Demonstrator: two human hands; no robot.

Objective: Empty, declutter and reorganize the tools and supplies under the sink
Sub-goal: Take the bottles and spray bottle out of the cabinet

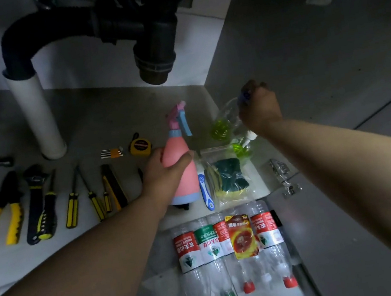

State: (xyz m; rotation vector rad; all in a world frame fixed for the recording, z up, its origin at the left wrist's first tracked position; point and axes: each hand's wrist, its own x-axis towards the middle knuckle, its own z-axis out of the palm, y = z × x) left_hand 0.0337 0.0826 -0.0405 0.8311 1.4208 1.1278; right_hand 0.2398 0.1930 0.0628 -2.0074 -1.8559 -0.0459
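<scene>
Two supplies in hand at once, both over the right part of the cabinet floor [99, 121] under the sink. Pink spray bottle [182, 175] tilted, nozzle toward the back, base near the front edge, clasped round its belly by the left grip [165, 171]. Clear bottle of green liquid [223, 123] just to the right, held at the neck by the right grip [258, 111], fingers curled over a blue cap. Below it a second green bottle [240, 146], a bag of sponges [229, 175] and a blue-handled tool [206, 192], all close together. Farther left a neat row: tape measure [140, 146], hex keys [112, 152], screwdrivers [72, 206], wrench [36, 204], pliers [1, 214]. Outside the cabinet, several water bottles [189, 250] lying side by side. Judging by that, emptying and sorting seemingly done, with cleaning supplies now being placed. Next move likely calling for both bottles stood upright near the back right corner, clear of the drain pipe [152, 53], without toppling the sponge bag.
</scene>
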